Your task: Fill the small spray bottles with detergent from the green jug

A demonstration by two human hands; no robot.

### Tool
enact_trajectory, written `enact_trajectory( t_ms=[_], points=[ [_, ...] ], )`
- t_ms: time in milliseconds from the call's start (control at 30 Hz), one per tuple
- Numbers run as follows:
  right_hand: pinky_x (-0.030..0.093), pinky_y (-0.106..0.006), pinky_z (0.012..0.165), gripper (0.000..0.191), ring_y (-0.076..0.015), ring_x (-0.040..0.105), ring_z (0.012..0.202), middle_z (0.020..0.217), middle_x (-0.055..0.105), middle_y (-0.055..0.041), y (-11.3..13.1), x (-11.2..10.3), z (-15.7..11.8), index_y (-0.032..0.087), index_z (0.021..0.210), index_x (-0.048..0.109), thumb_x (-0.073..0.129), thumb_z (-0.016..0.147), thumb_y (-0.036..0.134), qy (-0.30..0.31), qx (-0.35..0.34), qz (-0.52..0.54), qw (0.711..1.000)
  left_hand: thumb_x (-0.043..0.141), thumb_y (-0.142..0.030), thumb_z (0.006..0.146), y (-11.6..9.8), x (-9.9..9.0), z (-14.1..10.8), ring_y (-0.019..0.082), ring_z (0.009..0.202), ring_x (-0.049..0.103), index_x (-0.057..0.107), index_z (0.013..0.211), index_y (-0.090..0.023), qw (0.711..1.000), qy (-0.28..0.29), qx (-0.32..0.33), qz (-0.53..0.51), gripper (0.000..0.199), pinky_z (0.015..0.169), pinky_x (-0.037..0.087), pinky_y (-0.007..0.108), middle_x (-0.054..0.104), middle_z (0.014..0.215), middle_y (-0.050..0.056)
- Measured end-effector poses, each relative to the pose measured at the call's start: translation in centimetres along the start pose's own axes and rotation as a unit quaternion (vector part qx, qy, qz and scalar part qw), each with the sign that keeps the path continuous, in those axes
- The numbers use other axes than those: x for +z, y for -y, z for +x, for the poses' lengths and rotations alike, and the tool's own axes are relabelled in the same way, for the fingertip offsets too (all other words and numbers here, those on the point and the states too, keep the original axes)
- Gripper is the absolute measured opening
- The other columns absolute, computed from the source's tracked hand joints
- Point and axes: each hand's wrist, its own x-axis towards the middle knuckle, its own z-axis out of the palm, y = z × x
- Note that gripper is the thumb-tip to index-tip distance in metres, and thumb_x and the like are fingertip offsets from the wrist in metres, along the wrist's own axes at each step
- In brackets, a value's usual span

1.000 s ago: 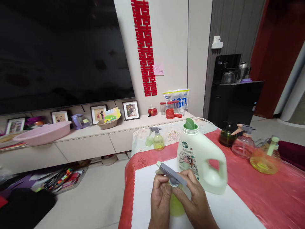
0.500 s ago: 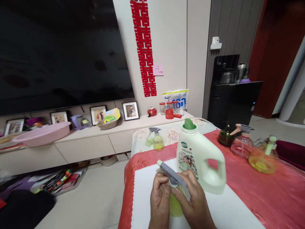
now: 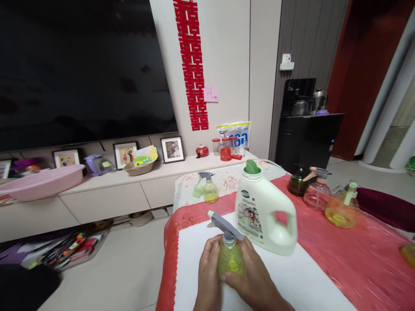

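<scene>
Since hands [image 3: 252, 275] lowered, neck [image 3: 229, 243] showing, bottle [image 3: 231, 260] cupped

Nearest spray bottle [image 3: 231, 258]: see-through body, glossy, ridged; plastic or glass, can't tell from here. Its trigger head [image 3: 226, 226]: smooth grey plastic, dull sheen. Big jug [image 3: 264, 203]: opaque pale-green plastic, smooth, satin. Red counter cover [image 3: 327, 250]: shiny, slightly creased, plastic-looking film. White mat [image 3: 188, 263]: flat, matt, smooth. Wall screen [image 3: 74, 69]: black, glossy, reflecting. Sticky note [image 3: 211, 95]: matt paper. Basin [image 3: 43, 183]: smooth pink plastic.
</scene>
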Motion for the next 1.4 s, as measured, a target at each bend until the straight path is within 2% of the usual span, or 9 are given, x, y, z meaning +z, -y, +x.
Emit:
enact_trajectory(
  t_ms=[167,267,433,567,700,967,1133,1267,1400],
  points=[
    [0.038,-0.040,0.107,0.062,-0.0256,0.044,0.121,0.126,0.049,-0.0104,0.5,-0.2,-0.7,0.013,0.130,0.050,0.057,0.069,0.023,-0.054,-0.021,0.006,0.998,0.073,-0.045,0.080,0.2,-0.4,0.0,0.026,0.102,0.066,0.070,0.102,-0.020,1.000,0.001,0.009,0.001,0.033,0.091,0.050,0.034,0.073,0.109,0.006],
    [0.042,-0.034,0.104,0.055,-0.0221,0.050,0.113,0.120,0.053,-0.0081,1.2,-1.4,-0.7,0.014,0.122,0.054,0.060,0.068,0.025,-0.069,-0.027,0.021,0.997,0.075,-0.046,0.078,0.4,-0.6,0.2,0.028,0.105,0.066,0.071,0.104,-0.019,1.000,0.018,-0.006,0.009,0.038,0.093,0.050,0.036,0.073,0.112,0.008],
    [0.047,-0.027,0.099,0.058,-0.0183,0.054,0.108,0.119,0.055,-0.0067,2.3,-4.6,-1.2,0.014,0.126,0.051,0.068,0.075,0.036,-0.044,-0.036,0.094,0.994,0.068,-0.044,0.086,0.2,0.0,-0.5,0.029,0.111,0.064,0.067,0.117,-0.018,0.987,0.126,-0.082,-0.063,0.041,0.097,0.050,0.041,0.071,0.118,0.012],
    [0.047,-0.030,0.101,0.068,-0.0192,0.054,0.110,0.120,0.053,-0.0072,2.3,-6.5,-2.0,0.016,0.134,0.046,0.072,0.079,0.047,0.015,-0.034,0.152,0.988,0.056,-0.049,0.093,-0.1,0.5,-1.5,0.030,0.099,0.069,0.063,0.126,-0.018,0.940,0.230,-0.206,-0.144,0.046,0.084,0.055,0.044,0.070,0.118,0.016],
    [0.045,-0.034,0.106,0.078,-0.0246,0.045,0.128,0.138,0.043,-0.0116,2.1,-6.8,-2.4,0.017,0.145,0.038,0.071,0.084,0.051,0.048,-0.025,0.182,0.982,0.058,-0.048,0.092,-0.6,0.9,-2.1,0.032,0.102,0.068,0.059,0.132,-0.018,0.924,0.274,-0.199,-0.177,0.050,0.083,0.056,0.045,0.066,0.122,0.019],
    [0.043,-0.040,0.110,0.092,-0.0282,0.037,0.136,0.147,0.033,-0.0153,2.5,-3.3,-2.8,0.014,0.156,0.021,0.070,0.084,0.042,-0.123,0.023,-0.017,0.992,0.080,-0.040,0.077,-0.5,1.0,-1.7,0.035,0.128,0.055,0.051,0.138,-0.024,0.949,0.220,-0.123,-0.191,0.069,0.107,0.043,0.048,0.058,0.139,0.015],
    [0.046,-0.039,0.108,0.106,-0.0285,0.041,0.133,0.146,0.035,-0.0139,2.7,-2.0,-3.5,0.015,0.157,0.014,0.076,0.074,0.038,-0.177,0.018,-0.036,0.983,0.086,-0.037,0.070,0.2,0.5,-2.0,0.036,0.132,0.050,0.046,0.143,-0.027,0.941,0.247,-0.150,-0.179,0.084,0.112,0.039,0.046,0.058,0.139,0.013],
    [0.048,-0.035,0.106,0.094,-0.0250,0.049,0.125,0.138,0.045,-0.0114,3.5,-3.4,-3.9,0.016,0.154,0.020,0.070,0.077,0.034,-0.207,-0.058,-0.040,0.976,0.073,-0.044,0.082,0.0,0.5,-2.5,0.034,0.134,0.048,0.048,0.141,-0.030,0.934,0.262,-0.163,-0.179,0.065,0.110,0.039,0.046,0.055,0.143,0.010],
    [0.053,-0.030,0.099,0.076,-0.0213,0.058,0.112,0.125,0.054,-0.0121,4.4,-8.0,-4.6,0.014,0.144,0.034,0.072,0.081,0.033,-0.248,-0.066,-0.021,0.966,0.076,-0.052,0.076,0.0,0.5,-2.3,0.037,0.127,0.052,0.056,0.134,-0.032,0.940,0.280,-0.151,-0.125,0.065,0.098,0.047,0.046,0.050,0.146,0.010]
  ],
)
